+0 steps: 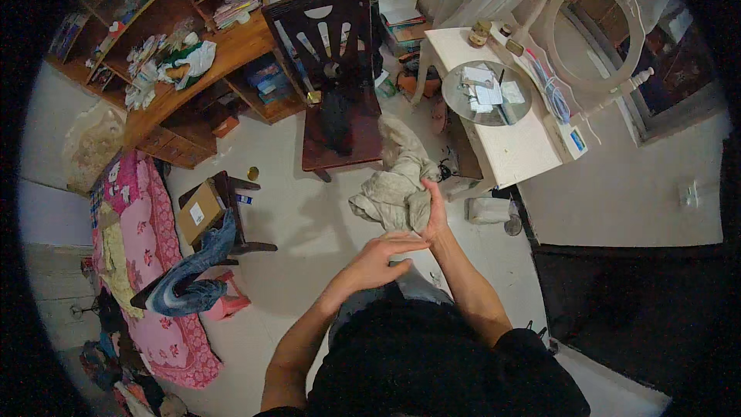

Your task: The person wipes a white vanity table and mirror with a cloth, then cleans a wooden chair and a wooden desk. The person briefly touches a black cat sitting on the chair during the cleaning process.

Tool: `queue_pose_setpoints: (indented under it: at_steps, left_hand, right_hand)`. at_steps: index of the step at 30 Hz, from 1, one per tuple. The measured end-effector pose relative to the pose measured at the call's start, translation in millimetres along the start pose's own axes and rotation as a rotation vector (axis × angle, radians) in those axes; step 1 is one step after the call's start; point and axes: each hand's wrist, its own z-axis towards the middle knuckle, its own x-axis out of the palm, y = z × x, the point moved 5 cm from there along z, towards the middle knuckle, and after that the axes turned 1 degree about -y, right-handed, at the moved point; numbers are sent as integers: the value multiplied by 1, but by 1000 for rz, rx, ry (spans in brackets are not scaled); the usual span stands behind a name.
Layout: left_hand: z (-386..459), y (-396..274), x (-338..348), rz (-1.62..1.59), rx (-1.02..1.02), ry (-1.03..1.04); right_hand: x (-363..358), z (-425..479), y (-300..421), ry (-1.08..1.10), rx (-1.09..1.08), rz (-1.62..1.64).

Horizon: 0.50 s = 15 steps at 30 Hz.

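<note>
A bunched, pale grey-beige cloth or garment hangs in front of me over the floor. My right hand grips its right side, with the thumb along the outer fold. Just below the cloth, my left hand is stretched flat towards my right wrist. Its thumb stands apart from the fingers, and nothing shows in it. Whether the left fingertips touch the wrist or the cloth's lower edge, I cannot tell. The upper end of the cloth reaches up beside the seat of a dark wooden chair.
A white dressing table with an oval mirror frame and a round glass tray stands right. Left are a wooden shelf desk, a pink-covered bed, and a toppled-looking dark chair or stool with jeans and a cardboard box.
</note>
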Motion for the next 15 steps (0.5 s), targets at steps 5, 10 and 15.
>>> queue_pose_setpoints:
  at_steps: [5, 10, 15]
  left_hand:
    - [-21, 1, -57, -32, -486, -682]
    - [-3, 16, -76, 43, -322, -866]
    - [-15, 3, -74, 287, -233, -902]
  right_hand:
    - [32, -13, 3, 129, -81, -1]
    - [48, -22, -7, 184, -31, -8]
    - [37, -12, -2, 77, -8, -79]
